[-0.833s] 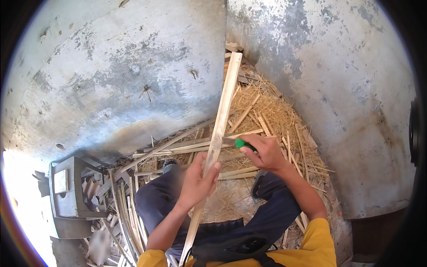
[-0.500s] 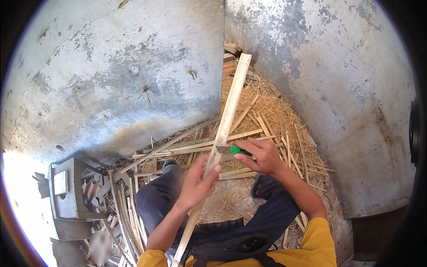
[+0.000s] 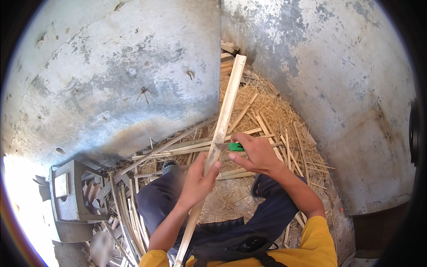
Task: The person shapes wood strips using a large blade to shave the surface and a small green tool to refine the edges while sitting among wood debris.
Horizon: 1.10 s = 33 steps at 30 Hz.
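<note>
A long pale strip of split bamboo or wood [image 3: 227, 102] slants from my lap up toward the wall corner. My left hand [image 3: 199, 180] is wrapped round its lower half, thumb along the right edge. In my right hand [image 3: 258, 153] is a knife with a green handle [image 3: 235, 147], fingers closed round the handle. Its dark blade [image 3: 221, 145] lies at the strip's face, just above my left hand. A dark grey patch marks the strip beside the blade.
Shavings [image 3: 275, 107] and loose strips [image 3: 191, 149] cover the floor ahead. Worn walls [image 3: 133, 66] meet in a corner in front. A grey wooden frame [image 3: 73, 191] stands at left, near more long strips [image 3: 126, 209]. My legs [image 3: 164, 200] are bent on either side of the strip.
The strip's far end has shifted slightly left. My right hand has turned a little and the blade now shows less over the strip. My left hand keeps its grip.
</note>
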### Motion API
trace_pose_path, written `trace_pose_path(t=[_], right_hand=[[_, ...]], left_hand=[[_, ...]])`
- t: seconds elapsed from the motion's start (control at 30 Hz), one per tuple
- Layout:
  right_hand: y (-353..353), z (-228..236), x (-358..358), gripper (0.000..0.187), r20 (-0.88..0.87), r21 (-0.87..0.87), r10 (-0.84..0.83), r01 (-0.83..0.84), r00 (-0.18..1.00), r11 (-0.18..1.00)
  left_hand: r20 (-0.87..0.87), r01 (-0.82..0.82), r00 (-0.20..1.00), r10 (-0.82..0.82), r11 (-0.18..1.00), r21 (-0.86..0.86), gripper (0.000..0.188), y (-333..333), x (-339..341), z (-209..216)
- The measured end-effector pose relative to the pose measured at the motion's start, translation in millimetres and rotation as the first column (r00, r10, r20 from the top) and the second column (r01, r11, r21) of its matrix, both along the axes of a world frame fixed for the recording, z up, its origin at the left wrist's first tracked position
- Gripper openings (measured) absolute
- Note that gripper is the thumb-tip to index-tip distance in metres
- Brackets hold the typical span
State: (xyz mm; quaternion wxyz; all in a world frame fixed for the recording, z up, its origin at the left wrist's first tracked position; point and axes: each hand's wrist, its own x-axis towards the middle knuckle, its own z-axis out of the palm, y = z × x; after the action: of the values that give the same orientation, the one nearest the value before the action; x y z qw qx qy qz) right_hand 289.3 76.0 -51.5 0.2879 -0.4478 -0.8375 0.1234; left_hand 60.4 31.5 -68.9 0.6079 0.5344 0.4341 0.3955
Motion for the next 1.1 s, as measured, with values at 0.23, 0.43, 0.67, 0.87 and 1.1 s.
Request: trace_pose_path(t=[0.23,0.43,0.67,0.87,1.1], right_hand=[[2,-5,2,0.031,0.021,0.147,0.015,-0.018,1.0,0.989],[4,-11,3,0.033,-0.018,0.265,0.031,-0.026,0.999,0.964],[7,-11,3,0.033,-0.023,0.278,0.02,-0.013,1.0,0.96],[13,-22,6,0.035,-0.027,0.281,-0.057,0.062,0.998,0.958],[52,-7,66,0.036,-0.212,0.206,-0.366,0.408,0.906,0.89]], left_hand=[[0.09,0.027,0.996,-0.019,0.996,-0.09,0.027,-1,-2,2],[0.175,0.065,0.983,-0.045,0.991,-0.114,0.026,-3,-3,8],[0.131,0.053,0.991,-0.04,0.993,-0.101,0.028,-3,-5,6],[0.146,0.073,0.988,-0.047,0.982,-0.175,0.028,-3,-8,10],[0.161,0.254,0.959,-0.232,0.959,-0.129,0.021,-21,-2,4]])
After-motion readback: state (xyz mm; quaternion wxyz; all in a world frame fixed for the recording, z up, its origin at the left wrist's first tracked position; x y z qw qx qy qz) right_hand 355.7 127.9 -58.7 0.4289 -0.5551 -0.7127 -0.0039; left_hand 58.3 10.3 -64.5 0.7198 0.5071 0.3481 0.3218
